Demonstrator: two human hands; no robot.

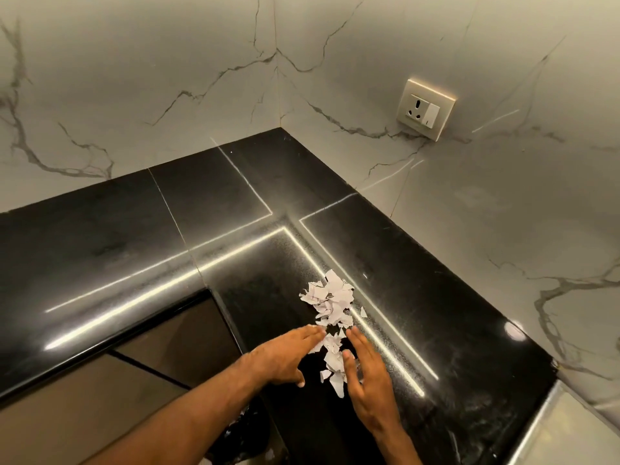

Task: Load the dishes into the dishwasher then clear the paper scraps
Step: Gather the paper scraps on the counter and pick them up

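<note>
Here, low in the frame just right of centre, torn white paper scraps [330, 317] lie strewn on a glossy black stone countertop [141, 236]. The left hand [285, 355] and right hand [367, 380] rest flat and open on either side of the nearer scraps, gripping nothing. A wall socket [425, 109] sits upper right on marble-veined tiles [134, 78].

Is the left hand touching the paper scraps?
Touching. The head view shows the left hand flat on the counter, its fingertips meeting the paper scraps with no gap.
</note>
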